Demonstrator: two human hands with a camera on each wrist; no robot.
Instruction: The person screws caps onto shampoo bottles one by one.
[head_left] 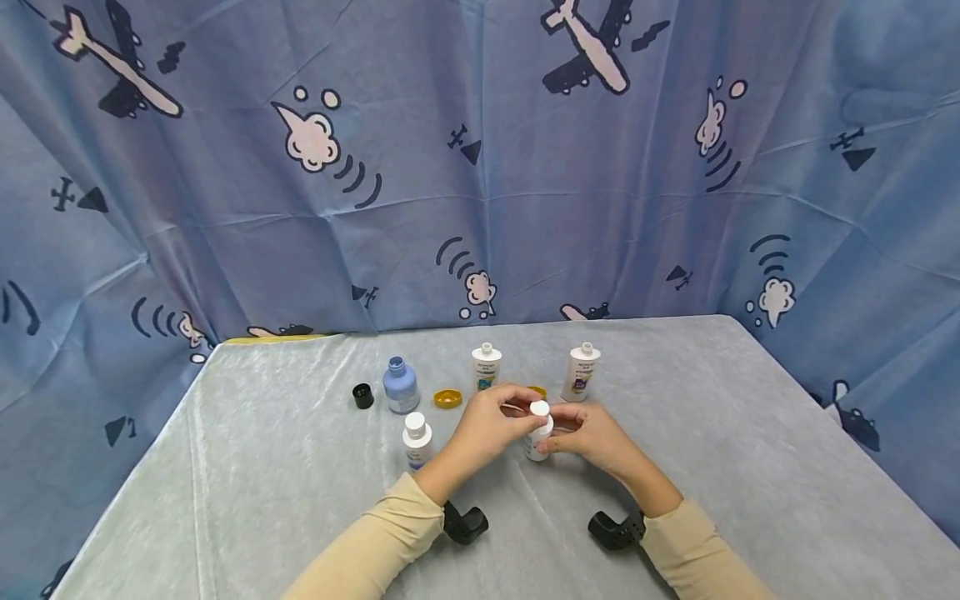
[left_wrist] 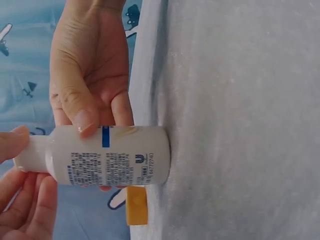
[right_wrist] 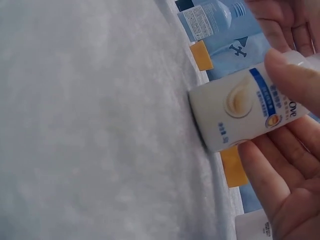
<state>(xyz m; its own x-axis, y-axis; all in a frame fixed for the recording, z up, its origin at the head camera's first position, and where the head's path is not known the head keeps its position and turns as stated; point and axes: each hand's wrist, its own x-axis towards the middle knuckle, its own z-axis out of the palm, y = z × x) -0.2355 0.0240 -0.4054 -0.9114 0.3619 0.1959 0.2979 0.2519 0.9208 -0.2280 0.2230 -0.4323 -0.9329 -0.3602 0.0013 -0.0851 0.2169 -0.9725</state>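
A small white lotion bottle (head_left: 537,446) with a blue stripe and printed text stands upright on the table between both hands. My right hand (head_left: 596,433) grips its body, thumb on one side and fingers on the other. The left hand (head_left: 487,421) pinches the white cap (left_wrist: 32,154) at the top between thumb and fingers. In the right wrist view the bottle's front label (right_wrist: 260,95) faces the camera, and its base is at the cloth. Left of the left forearm stands another white bottle (head_left: 417,454) with a white cap, partly hidden by the arm.
Behind the hands stand two uncapped white bottles, one nearer the middle (head_left: 486,367) and one to the right (head_left: 580,377). To the left are an uncapped blue bottle (head_left: 401,388), a black cap (head_left: 363,396) and a yellow cap (head_left: 447,399). A second yellow cap (head_left: 537,390) is partly hidden.
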